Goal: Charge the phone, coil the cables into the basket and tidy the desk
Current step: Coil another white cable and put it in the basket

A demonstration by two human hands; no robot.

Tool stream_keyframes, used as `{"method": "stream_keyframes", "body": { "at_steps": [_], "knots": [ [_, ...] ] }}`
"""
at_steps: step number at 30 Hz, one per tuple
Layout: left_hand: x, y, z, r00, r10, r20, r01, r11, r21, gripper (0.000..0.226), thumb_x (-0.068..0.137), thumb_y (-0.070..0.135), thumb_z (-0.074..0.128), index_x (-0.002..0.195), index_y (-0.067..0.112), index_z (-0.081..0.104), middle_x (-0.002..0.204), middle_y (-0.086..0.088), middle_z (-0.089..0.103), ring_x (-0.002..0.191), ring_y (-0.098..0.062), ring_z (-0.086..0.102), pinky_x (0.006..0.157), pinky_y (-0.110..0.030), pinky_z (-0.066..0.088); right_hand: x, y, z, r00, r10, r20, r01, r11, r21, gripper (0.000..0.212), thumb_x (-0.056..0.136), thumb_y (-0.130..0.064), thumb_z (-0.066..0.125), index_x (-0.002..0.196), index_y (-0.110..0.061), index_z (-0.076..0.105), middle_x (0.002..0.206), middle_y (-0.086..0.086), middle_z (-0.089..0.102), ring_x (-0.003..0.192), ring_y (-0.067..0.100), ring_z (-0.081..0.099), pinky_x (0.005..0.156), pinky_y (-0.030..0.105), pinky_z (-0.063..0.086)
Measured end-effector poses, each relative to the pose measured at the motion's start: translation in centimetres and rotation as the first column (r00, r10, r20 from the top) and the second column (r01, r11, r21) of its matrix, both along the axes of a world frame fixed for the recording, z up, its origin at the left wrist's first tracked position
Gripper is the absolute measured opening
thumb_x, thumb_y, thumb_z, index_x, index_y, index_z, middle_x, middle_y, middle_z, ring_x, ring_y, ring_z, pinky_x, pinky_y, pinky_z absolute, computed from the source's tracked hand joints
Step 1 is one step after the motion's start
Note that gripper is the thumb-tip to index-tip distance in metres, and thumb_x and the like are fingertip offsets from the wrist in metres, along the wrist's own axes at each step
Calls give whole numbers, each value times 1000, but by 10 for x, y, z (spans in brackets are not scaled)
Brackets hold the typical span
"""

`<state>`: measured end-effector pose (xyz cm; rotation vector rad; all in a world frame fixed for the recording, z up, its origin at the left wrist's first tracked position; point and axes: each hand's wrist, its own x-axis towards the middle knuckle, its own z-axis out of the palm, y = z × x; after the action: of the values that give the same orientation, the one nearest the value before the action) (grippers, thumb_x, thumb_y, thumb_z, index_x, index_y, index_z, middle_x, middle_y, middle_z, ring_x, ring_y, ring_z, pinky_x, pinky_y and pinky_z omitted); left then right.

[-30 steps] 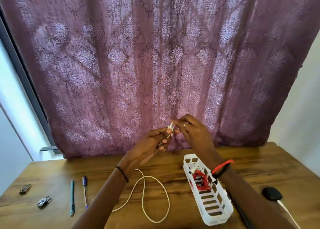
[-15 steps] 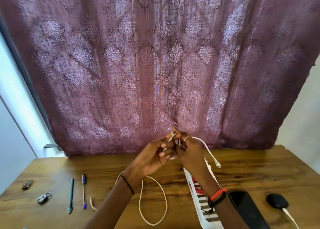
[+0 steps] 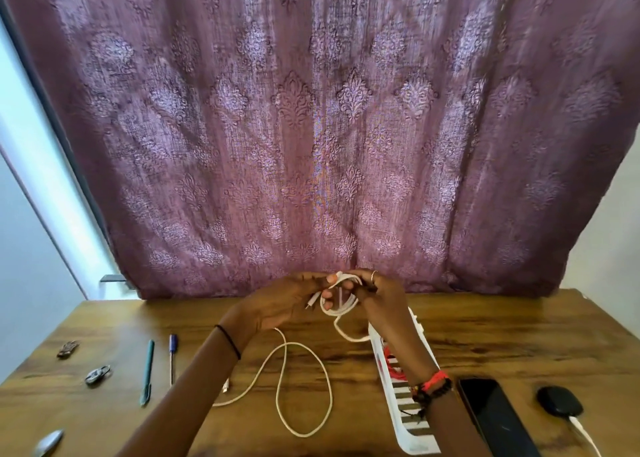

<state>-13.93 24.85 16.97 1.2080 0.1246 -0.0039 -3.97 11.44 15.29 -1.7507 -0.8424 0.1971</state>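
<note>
Desk (image 3: 519,335) of dark-grained wood — mauve patterned curtain (image 3: 311,127) hangs behind it.

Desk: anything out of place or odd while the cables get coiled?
Nothing spilled or damaged. One white cable lies in a loose loop on the desk beside the basket, not yet coiled; two pens lie loose at the left.

Curtain (image 3: 311,127): hung behind the desk (image 3: 502,332).
Pens (image 3: 147,372): laid side by side on the desk's left part, with clips (image 3: 98,374) further left.
Loose cable (image 3: 278,391): spread mid-desk, left of the basket (image 3: 405,437).
Phone (image 3: 491,415): laid just right of the basket, with the charger pad (image 3: 559,400) further right.
Coil (image 3: 341,304): held above the desk's rear middle by the left hand (image 3: 277,304) and the right hand (image 3: 381,294).
</note>
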Motion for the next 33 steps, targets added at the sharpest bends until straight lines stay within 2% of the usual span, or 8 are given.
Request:
{"method": "stream_keyframes", "body": {
  "at_steps": [8,13,20,22,25,28,30,33],
  "knots": [
    [-3,15,2,998,-64,20,64,998,-3,23,85,16,61,101,2,71,73,0,63,70,-6,61,74,-18,53,0,-4,14,884,119,-453,-41,983,179,33,74,3,72,99,-15,59,96,9,66,81,17,63,67,20,49],
    [-2,17,16,996,-89,-15,90,988,125,20,90,14,54,87,9,74,73,2,64,69,-7,63,72,-19,53,7,-5,23,570,334,-751,-27,921,389,45,75,22,54,106,-10,53,82,13,66,56,12,66,45,17,49],
    [5,10,27,999,17,-28,-9,962,272,24,84,15,58,97,-4,65,81,-9,69,75,-15,64,84,-27,52,15,-8,30,191,551,-812,-52,832,553,36,62,14,43,92,7,61,64,18,66,52,20,66,53,26,58],
    [8,8,28,997,80,-11,-70,922,382,20,88,12,56,94,-3,67,84,-12,68,81,-21,60,91,-36,46,16,-5,29,240,543,-805,-38,833,551,39,64,17,42,97,4,58,67,18,66,51,19,65,52,24,57],
    [10,4,26,986,163,17,-147,835,531,23,92,8,53,94,-10,67,83,-18,67,82,-25,54,85,-39,39,16,-4,22,583,414,-700,-162,903,399,46,79,21,47,114,-9,51,79,17,66,59,18,65,56,25,56],
    [10,2,23,981,184,59,-182,772,609,24,92,7,54,102,-11,65,72,-3,69,70,-11,60,74,-23,47,13,-7,19,903,269,-335,-244,963,114,50,79,3,68,120,-21,52,89,19,69,75,20,64,69,29,51],
    [13,0,21,977,200,70,-203,792,575,24,93,6,52,104,-12,64,67,5,69,65,-6,61,68,-17,48,12,-6,18,993,106,-60,-99,990,105,47,76,1,72,113,-23,57,88,20,66,75,20,62,67,19,47],
    [17,-1,21,969,237,74,-245,861,446,19,94,6,49,100,0,67,62,8,69,60,1,62,64,-13,52,3,-6,15,943,-163,290,90,964,249,25,74,5,71,93,-12,71,87,12,59,77,19,57,68,4,39]
  ]
}}
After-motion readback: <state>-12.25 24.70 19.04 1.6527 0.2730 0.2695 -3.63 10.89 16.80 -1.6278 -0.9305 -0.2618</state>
